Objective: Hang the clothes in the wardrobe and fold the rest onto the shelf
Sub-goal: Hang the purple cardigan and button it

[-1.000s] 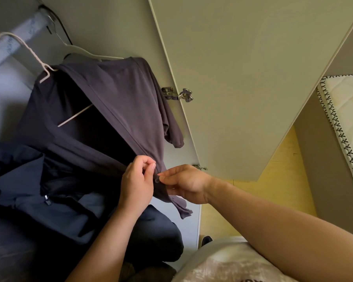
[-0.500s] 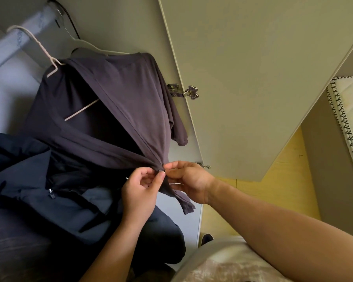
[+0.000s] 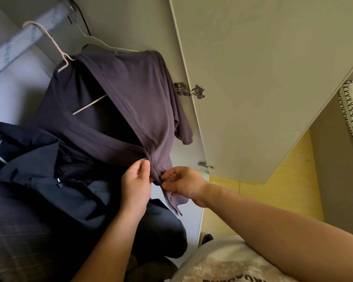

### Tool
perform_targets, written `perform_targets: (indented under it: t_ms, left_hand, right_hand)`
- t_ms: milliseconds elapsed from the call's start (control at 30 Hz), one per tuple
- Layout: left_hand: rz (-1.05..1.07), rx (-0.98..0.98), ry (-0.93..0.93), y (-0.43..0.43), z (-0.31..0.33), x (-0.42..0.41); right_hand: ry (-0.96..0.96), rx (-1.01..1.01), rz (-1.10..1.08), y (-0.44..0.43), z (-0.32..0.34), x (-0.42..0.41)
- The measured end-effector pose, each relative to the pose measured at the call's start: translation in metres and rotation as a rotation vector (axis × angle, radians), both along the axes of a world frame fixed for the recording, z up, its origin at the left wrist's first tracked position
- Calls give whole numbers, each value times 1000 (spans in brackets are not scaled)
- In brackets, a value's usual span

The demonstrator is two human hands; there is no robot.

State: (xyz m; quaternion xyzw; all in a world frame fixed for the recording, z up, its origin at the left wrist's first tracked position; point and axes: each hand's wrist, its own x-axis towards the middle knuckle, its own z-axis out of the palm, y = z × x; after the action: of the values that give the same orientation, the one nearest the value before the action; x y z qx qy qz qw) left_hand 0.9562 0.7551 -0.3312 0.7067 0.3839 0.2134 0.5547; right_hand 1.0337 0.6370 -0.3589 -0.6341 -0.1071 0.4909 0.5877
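The wardrobe door (image 3: 263, 78) stands swung wide. Nearest, the left hand (image 3: 136, 186) and right hand (image 3: 183, 184) each pinch the front edges of a purple cardigan (image 3: 130, 102), seemingly fastening it. It hangs on a pale hanger (image 3: 55, 47) from the rail (image 3: 27, 41). Next, probably: close the front, let go, fetch another garment.

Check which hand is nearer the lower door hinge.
Right. The right hand is just below and left of the lower door hinge, pinching the front edge of the purple cardigan; the left hand holds that edge farther left.
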Motion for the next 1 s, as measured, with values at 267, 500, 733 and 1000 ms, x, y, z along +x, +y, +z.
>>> perform_targets:
  t_ms: [267,500,733,1000]
  left_hand:
    - [73,-107,-27,-2,13,1]
    - [65,-312,-159,-9,20,3]
    - [-41,-67,4,-17,16,-4]
    - [50,-39,40,-12,10,-10]
  right_hand:
    - [-96,-55,115,3,0,-2]
    - [-478,-101,143,5,2,-6]
    - [-647,-36,68,2,2,-4]
    - [-591,19,84,0,0,-4]
